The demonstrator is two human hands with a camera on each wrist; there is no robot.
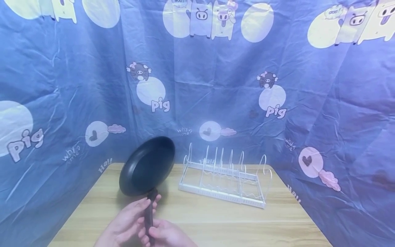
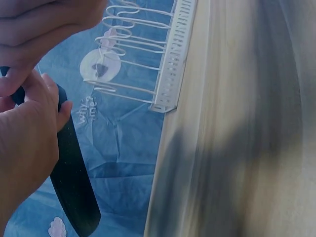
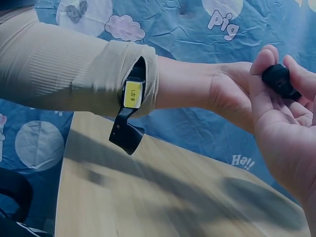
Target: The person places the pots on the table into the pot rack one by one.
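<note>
A black frying pan (image 1: 151, 164) is held up above the table, tilted with its dark inner face toward the head camera. My left hand (image 1: 131, 218) grips the upper part of its handle (image 1: 148, 216), close to the pan body. Lower on the same handle, my right hand (image 1: 169, 233) holds the end, its thumb laid along it. The right wrist view shows the handle's end (image 3: 280, 81) between the fingers. In the left wrist view the pan's edge (image 2: 76, 182) appears beyond the left hand (image 2: 29, 143).
To the right, a white wire rack (image 1: 222, 185) with several upright loops stands on the wooden table (image 1: 197, 223). Blue cloth (image 1: 210, 103) with pig prints hangs around the back and sides. A black wrist mount (image 3: 129, 123) with a yellow label sits on the left sleeve.
</note>
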